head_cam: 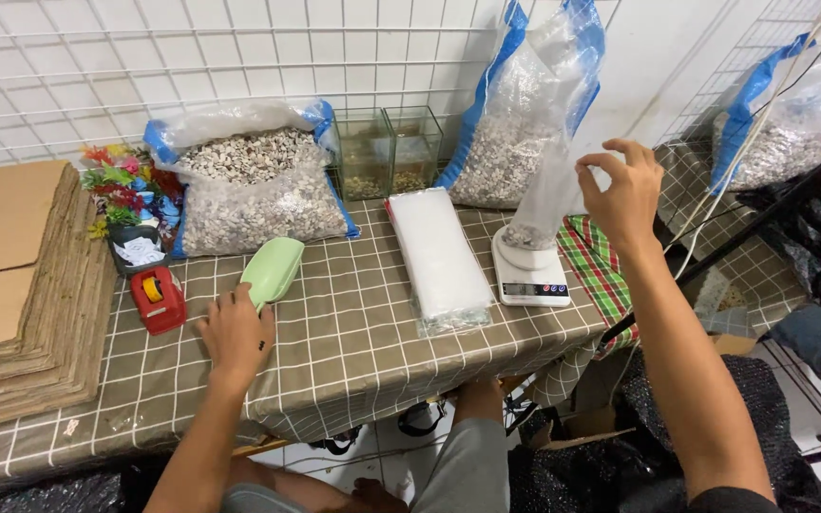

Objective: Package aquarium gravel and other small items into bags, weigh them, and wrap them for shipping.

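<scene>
White wire grid wall [97,57] behind checked tablecloth [353,351]

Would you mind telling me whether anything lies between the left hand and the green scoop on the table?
Nothing visible does. The left hand rests on the checked tablecloth with its fingertips right at the near end of the green scoop. The red tape dispenser sits off to the side, clear of that path.

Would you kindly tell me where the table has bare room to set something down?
Bare checked tablecloth lies along the front edge, between the left hand and the stack of clear bags. The back is crowded: open gravel bag, glass tanks, scale.
</scene>
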